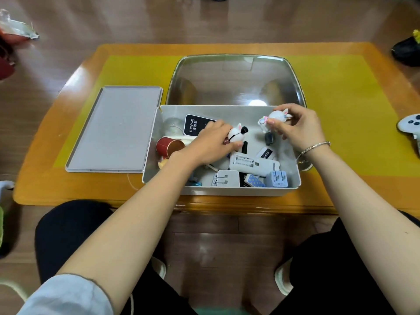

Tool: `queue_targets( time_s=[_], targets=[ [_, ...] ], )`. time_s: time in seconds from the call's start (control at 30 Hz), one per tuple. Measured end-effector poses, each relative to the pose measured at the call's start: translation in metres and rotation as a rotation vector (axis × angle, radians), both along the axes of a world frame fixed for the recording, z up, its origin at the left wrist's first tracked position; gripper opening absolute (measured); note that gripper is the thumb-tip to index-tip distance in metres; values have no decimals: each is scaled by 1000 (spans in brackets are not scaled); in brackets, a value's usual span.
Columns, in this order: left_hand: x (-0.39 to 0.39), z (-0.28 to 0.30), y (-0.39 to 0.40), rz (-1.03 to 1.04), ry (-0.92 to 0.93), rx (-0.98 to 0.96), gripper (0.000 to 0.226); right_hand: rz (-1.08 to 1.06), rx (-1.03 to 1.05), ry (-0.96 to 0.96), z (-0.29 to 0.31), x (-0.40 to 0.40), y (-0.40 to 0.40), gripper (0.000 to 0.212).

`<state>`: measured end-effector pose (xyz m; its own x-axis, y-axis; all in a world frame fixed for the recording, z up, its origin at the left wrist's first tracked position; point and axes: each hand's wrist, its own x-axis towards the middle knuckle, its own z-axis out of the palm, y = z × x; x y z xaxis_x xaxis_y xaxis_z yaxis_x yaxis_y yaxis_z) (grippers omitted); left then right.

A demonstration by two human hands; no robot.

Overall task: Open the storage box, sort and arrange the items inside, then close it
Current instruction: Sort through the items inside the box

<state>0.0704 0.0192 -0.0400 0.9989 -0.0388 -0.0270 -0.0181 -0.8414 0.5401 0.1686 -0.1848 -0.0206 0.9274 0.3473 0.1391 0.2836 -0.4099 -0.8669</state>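
The white storage box [227, 191] stands open on the table in front of me, its grey lid [113, 130] lying flat to its left. My left hand [211, 144] grips a white rabbit figurine with a black bow [237, 135] over the box's middle. My right hand [295, 127] pinches a second white figurine [273, 118] near the box's far right corner. Inside lie a black Wi-Fi box [193, 127], a red cup on its side [169, 146], a white power bank [252, 164], two white plug chargers [227, 178] and other small items.
A clear plastic tub [236, 80] stands just behind the box. The wooden table [354, 196] has a yellow mat. A white game controller [411, 126] lies at the right edge. My knees are below the table's front edge.
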Motion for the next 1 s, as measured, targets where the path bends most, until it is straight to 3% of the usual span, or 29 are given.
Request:
queue_targets(
  time_s=[0.2, 0.6, 1.0],
  targets=[
    [12, 3, -6, 151, -48, -187, 19, 63, -97, 16, 2, 6, 0, 26],
    [20, -8, -24, 280, -96, -324, 28, 82, -217, -54, 3, 21, 16, 12],
    [20, -25, -25, 307, -203, -107, 30, 264, -661, -220, 4, 27, 36, 23]
  ],
)
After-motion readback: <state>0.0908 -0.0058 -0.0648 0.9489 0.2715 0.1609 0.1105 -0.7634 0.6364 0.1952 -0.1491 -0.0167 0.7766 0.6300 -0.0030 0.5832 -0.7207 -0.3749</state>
